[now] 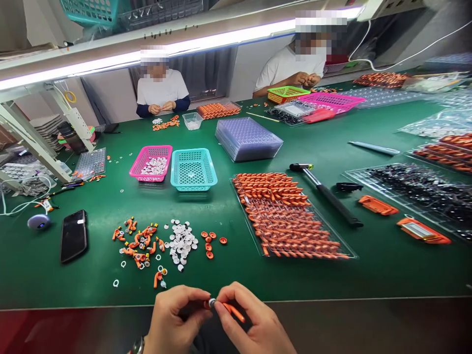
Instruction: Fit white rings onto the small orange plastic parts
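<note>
At the table's front edge, my left hand (175, 314) and my right hand (254, 319) meet over one small orange curved plastic piece (236, 312). Its orange stem sticks out between my right thumb and index finger. At its other end, a round white and dark cap (211, 303) is pinched by my left fingertips, which partly hide it. Just beyond lie loose orange curved pieces (142, 241), a heap of white round discs (181, 241) and several small orange cups (209, 246). White rings (116, 283) are scattered near them.
A clear tray of orange pieces (291, 221) lies to the right, beside a hammer (332, 196). Farther back stand a pink basket (132, 172), a turquoise basket (212, 184) and stacked clear trays (247, 140). A phone (73, 236) lies left. Two people work across the table.
</note>
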`<state>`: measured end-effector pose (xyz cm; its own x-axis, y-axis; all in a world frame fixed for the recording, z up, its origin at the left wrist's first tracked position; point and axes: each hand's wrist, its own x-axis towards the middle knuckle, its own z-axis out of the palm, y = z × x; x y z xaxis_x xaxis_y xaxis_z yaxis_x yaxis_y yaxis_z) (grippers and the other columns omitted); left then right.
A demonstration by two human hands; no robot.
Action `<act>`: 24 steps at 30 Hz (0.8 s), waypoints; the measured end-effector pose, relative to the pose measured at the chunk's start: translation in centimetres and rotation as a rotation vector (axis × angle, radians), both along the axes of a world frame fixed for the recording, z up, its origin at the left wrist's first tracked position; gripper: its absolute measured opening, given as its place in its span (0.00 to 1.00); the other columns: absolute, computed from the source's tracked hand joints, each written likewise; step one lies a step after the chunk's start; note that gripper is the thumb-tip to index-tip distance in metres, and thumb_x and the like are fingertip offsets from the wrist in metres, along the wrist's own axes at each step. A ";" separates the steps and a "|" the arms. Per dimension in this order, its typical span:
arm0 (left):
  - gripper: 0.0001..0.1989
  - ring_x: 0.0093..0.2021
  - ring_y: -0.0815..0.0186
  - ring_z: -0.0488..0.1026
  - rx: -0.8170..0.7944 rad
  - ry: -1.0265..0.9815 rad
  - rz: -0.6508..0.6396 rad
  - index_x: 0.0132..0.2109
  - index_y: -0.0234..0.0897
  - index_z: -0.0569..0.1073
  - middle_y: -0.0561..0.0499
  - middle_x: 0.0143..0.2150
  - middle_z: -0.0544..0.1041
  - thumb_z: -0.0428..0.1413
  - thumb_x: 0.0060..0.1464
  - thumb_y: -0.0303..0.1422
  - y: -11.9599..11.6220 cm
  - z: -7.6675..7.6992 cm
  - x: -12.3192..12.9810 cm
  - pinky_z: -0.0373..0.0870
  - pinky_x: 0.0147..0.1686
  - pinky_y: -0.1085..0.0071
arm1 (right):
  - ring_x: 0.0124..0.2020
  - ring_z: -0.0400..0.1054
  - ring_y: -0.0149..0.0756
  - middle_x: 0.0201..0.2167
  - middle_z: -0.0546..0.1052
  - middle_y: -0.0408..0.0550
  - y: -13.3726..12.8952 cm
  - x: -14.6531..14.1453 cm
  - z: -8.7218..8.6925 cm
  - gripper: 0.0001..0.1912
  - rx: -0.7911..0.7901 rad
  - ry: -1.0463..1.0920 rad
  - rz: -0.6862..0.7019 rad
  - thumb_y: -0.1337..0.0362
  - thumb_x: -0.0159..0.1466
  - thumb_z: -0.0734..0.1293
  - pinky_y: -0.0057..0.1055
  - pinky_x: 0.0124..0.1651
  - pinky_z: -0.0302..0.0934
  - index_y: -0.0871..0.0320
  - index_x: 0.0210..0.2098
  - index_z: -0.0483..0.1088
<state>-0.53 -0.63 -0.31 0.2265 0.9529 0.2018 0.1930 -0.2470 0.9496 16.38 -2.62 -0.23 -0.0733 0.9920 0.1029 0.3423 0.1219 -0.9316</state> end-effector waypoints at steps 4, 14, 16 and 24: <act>0.14 0.30 0.71 0.79 0.087 0.071 0.017 0.40 0.41 0.80 0.54 0.32 0.82 0.62 0.48 0.18 -0.1 0.0 0.0 0.74 0.33 0.83 | 0.27 0.67 0.30 0.26 0.70 0.41 0.1 0.1 0.0 0.10 0.094 -0.114 0.028 0.64 0.68 0.60 0.24 0.32 0.61 0.56 0.31 0.67; 0.12 0.30 0.71 0.77 0.223 0.110 0.024 0.40 0.41 0.78 0.55 0.32 0.80 0.63 0.51 0.20 -0.3 -0.1 -0.1 0.72 0.33 0.82 | 0.28 0.67 0.30 0.27 0.70 0.42 0.0 -0.3 -0.2 0.10 0.092 -0.092 0.069 0.66 0.68 0.58 0.23 0.31 0.61 0.56 0.31 0.65; 0.11 0.30 0.70 0.77 0.251 0.105 0.027 0.40 0.40 0.78 0.54 0.32 0.80 0.62 0.51 0.20 -0.2 0.0 -0.1 0.72 0.33 0.81 | 0.27 0.66 0.31 0.27 0.70 0.42 0.0 -0.4 -0.1 0.10 0.064 -0.068 0.079 0.65 0.68 0.58 0.24 0.31 0.61 0.56 0.31 0.65; 0.03 0.29 0.68 0.77 0.253 0.039 -0.045 0.38 0.39 0.79 0.51 0.30 0.80 0.63 0.55 0.27 -0.1 1.0 -0.2 0.73 0.31 0.79 | 0.32 0.64 0.35 0.29 0.68 0.44 0.7 0.3 1.4 0.10 -0.214 0.147 0.230 0.59 0.67 0.60 0.29 0.35 0.60 0.58 0.33 0.66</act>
<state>-0.73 -0.71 0.72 0.2797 0.8621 0.4226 0.2115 -0.4847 0.8487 16.64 -1.95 1.14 -0.2969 0.9516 -0.0793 0.1884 -0.0230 -0.9818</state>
